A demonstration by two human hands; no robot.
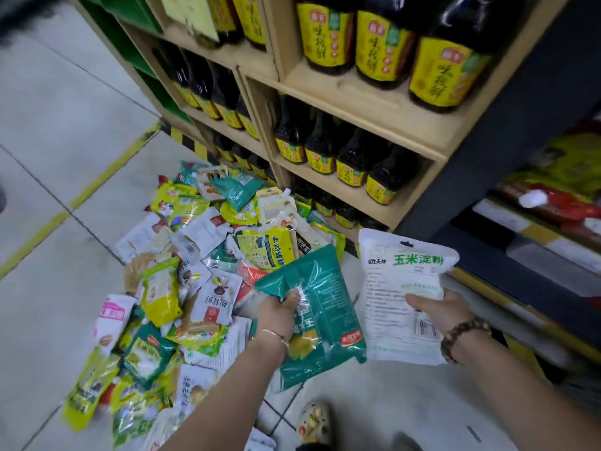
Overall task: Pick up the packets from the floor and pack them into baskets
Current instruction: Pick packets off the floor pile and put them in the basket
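left grip: clasps teal packet
right grip: clasps white packet
pile: on floor, left of left grip
shelf: beyond both grips

Teal packet and white packet held above floor pile.

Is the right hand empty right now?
No, the right hand grips a white packet with green lettering, while the left hand holds a teal packet.
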